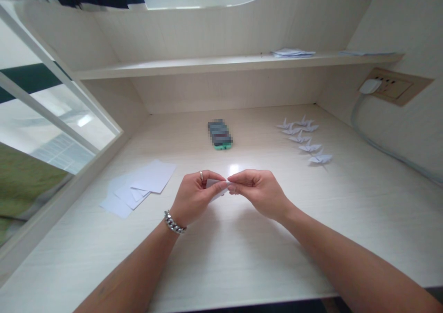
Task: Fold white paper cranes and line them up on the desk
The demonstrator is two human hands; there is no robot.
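Observation:
My left hand (194,196) and my right hand (258,190) meet over the middle of the pale wooden desk (221,257). Both pinch a small folded piece of white paper (217,187) between fingers and thumbs. The paper is mostly hidden by my fingers. A ring sits on a left finger and a chain bracelet (174,224) circles the left wrist.
Loose white paper sheets (138,188) lie to the left. Several folded paper cranes (306,140) stand at the back right. A phone (220,134) lies at the back centre. More papers (292,53) rest on the shelf. A plug and cable (370,87) hang from the right wall socket.

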